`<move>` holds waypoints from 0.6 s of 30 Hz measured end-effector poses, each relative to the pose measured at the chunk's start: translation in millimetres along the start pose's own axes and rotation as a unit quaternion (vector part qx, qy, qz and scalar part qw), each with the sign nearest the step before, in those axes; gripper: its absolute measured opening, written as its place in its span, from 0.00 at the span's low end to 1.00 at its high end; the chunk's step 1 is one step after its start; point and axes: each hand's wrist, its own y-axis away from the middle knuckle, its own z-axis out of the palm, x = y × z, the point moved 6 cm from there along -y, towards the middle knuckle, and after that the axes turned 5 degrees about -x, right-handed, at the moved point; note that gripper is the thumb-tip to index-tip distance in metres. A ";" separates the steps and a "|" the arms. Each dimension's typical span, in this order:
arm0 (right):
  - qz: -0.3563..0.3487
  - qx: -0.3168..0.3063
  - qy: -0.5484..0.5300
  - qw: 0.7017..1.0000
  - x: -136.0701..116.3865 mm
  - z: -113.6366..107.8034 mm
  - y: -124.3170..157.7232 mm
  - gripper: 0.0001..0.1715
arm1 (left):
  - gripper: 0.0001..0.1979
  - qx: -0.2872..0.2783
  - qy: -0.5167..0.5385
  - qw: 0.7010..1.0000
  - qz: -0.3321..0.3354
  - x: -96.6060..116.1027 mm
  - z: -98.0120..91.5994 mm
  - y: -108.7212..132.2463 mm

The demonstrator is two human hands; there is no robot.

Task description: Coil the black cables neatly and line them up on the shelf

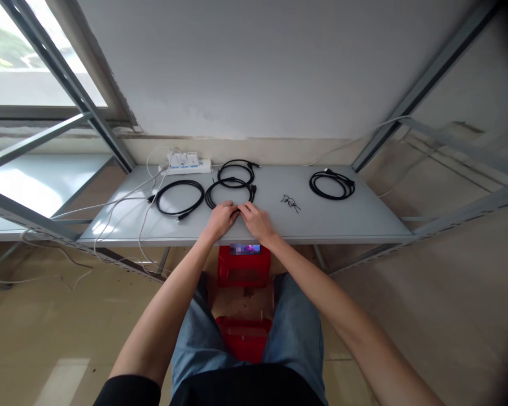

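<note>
Left hand and right hand close narrowly on the near loop of a loosely coiled black cable.

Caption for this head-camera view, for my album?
Left hand and right hand touch a coiled black cable on a metal shelf.

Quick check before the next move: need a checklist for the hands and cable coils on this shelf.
1. Left hand and right hand both at the middle black cable coil: ok.
2. Grip closed on the cable: cannot tell, the fingers hide it.
3. Rear black cable coil separate from the middle coil: not ok, they appear to touch.
4. Left black cable coil separate from the middle coil: ok, a narrow gap shows.
5. Eyeglasses apart from the right hand: ok.
</note>
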 end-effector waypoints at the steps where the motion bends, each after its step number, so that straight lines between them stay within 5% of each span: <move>1: -0.001 0.002 -0.001 1.000 0.2 0.5 0.1 0.20 | 0.16 0.001 0.001 1.000 0.000 0.3 -0.3 0.2; 18: 0.023 -0.003 0.020 1.000 -6.3 -5.6 -2.0 0.19 | 0.15 0.014 0.012 1.000 0.006 -1.8 2.2 -0.9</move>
